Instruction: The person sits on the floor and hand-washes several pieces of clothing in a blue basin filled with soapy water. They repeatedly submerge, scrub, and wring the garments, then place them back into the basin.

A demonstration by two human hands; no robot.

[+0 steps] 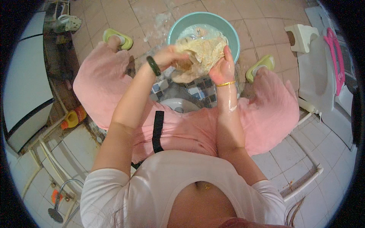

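Note:
A wet, pale yellow cloth (209, 51) is stretched between my two hands, above the near side of a teal plastic basin (234, 34). My left hand (171, 57), blurred and with a dark bead bracelet at the wrist, grips the cloth's left part. A lower fold hangs outside the basin's near rim. My right hand (223, 67), wet and below it a gold bangle, has hold of the right edge, thumb up. Cloudy, sudsy water (196, 31) fills part of the basin; other fabric seems to lie in it, partly hidden.
Foam and water spots (162, 20) lie on the brown floor tiles. A white plastic stool (302, 37) stands at the right, near a pink plastic object (335, 61). At the left are a yellow bottle with an orange cap (72, 118), a white cabinet-like unit (27, 77) and a shower head (55, 215).

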